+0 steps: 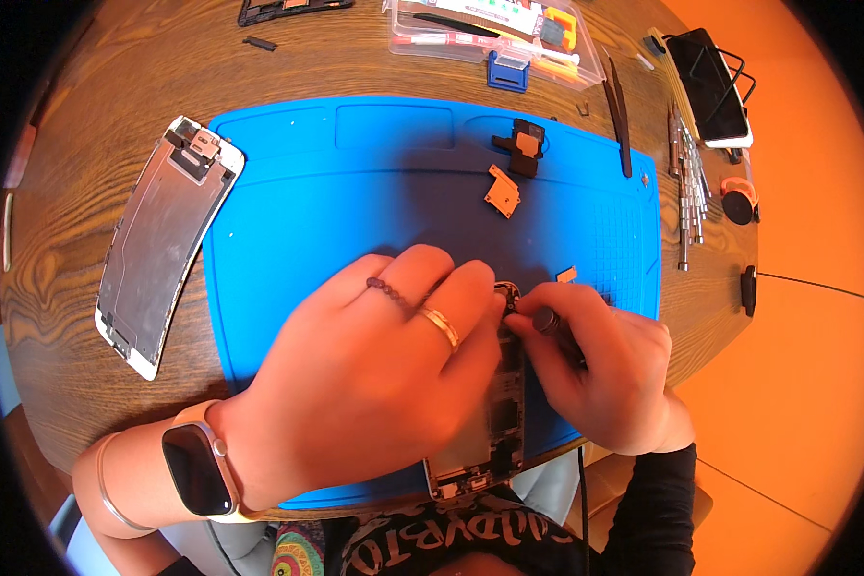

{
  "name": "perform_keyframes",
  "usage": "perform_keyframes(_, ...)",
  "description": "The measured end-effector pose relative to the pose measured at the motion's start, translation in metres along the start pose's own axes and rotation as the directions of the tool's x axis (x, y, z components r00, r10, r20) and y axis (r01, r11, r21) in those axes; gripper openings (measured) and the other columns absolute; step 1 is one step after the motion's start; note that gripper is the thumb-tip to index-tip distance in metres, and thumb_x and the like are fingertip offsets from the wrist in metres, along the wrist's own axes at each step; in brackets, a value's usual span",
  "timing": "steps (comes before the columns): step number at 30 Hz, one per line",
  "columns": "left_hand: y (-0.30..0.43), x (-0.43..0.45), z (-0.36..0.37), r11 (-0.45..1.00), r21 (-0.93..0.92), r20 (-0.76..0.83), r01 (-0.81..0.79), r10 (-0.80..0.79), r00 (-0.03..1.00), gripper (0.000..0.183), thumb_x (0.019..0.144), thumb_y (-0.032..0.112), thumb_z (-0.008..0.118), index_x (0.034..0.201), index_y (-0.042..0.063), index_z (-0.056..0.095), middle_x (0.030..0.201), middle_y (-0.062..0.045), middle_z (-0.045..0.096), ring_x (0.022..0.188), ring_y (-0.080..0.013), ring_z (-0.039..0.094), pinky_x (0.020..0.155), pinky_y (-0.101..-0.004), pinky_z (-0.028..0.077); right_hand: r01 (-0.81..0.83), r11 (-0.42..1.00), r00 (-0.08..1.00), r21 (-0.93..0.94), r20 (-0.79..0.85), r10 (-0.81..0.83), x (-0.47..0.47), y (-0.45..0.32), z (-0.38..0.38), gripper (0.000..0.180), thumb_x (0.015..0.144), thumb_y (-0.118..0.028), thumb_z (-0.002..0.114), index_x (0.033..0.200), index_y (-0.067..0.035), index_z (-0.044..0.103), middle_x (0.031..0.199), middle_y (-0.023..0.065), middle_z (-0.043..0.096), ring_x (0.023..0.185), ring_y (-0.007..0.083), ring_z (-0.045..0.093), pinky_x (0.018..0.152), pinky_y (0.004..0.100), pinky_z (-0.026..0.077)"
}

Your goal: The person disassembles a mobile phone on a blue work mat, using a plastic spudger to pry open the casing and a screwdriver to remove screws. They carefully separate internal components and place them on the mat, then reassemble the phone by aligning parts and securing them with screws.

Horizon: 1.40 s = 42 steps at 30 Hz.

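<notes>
An opened smartphone body (506, 425) lies on the blue silicone work mat (295, 209) near its front edge, its inner boards and battery (468, 446) exposed. My left hand (381, 360) reaches across it, fingertips closed on the phone's top end; this hand hides much of the phone's left side. At the top right corner, the thumb and forefinger of my right hand (605, 360) pinch close to the phone. A dark cylindrical tool handle (546, 320) sits within that hand, its tip hidden. Just beyond lies a small metal shield plate (567, 274).
A detached screen assembly (169, 245) overlaps the mat's left edge. Farther up are a metal bracket (502, 191) and a speaker module (525, 147). Tweezers (619, 122), several screwdrivers (685, 187), a clear plastic tool box (461, 47) and another phone (709, 86) lie around the mat.
</notes>
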State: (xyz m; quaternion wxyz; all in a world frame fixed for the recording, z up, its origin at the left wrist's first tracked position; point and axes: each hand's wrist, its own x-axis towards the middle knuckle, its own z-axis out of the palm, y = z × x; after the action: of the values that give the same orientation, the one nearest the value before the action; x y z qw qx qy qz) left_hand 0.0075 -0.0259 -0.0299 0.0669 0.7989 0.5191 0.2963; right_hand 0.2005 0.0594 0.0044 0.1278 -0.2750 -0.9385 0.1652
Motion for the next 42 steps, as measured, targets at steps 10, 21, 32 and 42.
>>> perform_keyframes(10,0.000,0.002,0.005,0.999,-0.034,-0.058,0.020,-0.022,0.998,0.045,0.061,0.006,0.073,0.105,-0.003,0.073,0.104,-0.013,0.064,0.083,-0.0284,0.063,0.067,-0.0371,0.053,-0.007,0.998,0.993,0.068,0.117,-0.001,-0.006,0.009,-0.012,0.027,0.079,0.002,0.077,0.103,-0.009,0.074,0.069,0.0070,0.067,0.058,0.0218,0.066,0.052,0.0296,0.050)
perform_keyframes(21,-0.003,0.005,0.001,1.000,-0.005,-0.024,-0.002,0.002,1.000,0.047,0.058,0.000,0.068,0.105,0.000,0.075,0.105,-0.011,0.065,0.082,-0.0256,0.063,0.067,-0.0342,0.052,0.127,0.991,0.973,0.030,0.189,-0.131,-0.022,0.024,-0.011,0.053,0.079,-0.012,0.067,0.131,-0.009,0.066,0.062,-0.0020,0.046,0.052,0.0131,0.055,0.045,0.0291,0.042)
perform_keyframes(32,0.000,0.003,-0.006,0.971,0.216,0.065,-0.101,0.089,0.994,0.036,0.072,0.010,0.070,0.107,0.005,0.075,0.113,-0.009,0.065,0.094,-0.0215,0.062,0.078,-0.0310,0.052,0.167,0.985,0.976,0.049,0.137,-0.172,-0.023,0.022,-0.013,0.057,0.075,-0.012,0.070,0.131,-0.002,0.065,0.063,-0.0014,0.048,0.051,0.0133,0.054,0.046,0.0281,0.043)
perform_keyframes(42,0.001,0.007,-0.012,0.968,0.228,0.122,-0.101,0.074,0.990,0.039,0.069,0.008,0.072,0.109,0.006,0.075,0.112,-0.007,0.066,0.089,-0.0202,0.062,0.075,-0.0296,0.051,0.112,0.994,0.990,-0.014,0.086,-0.111,-0.021,0.024,-0.012,0.060,0.071,-0.008,0.071,0.130,-0.013,0.069,0.058,-0.0022,0.035,0.048,0.0135,0.049,0.044,0.0299,0.040)
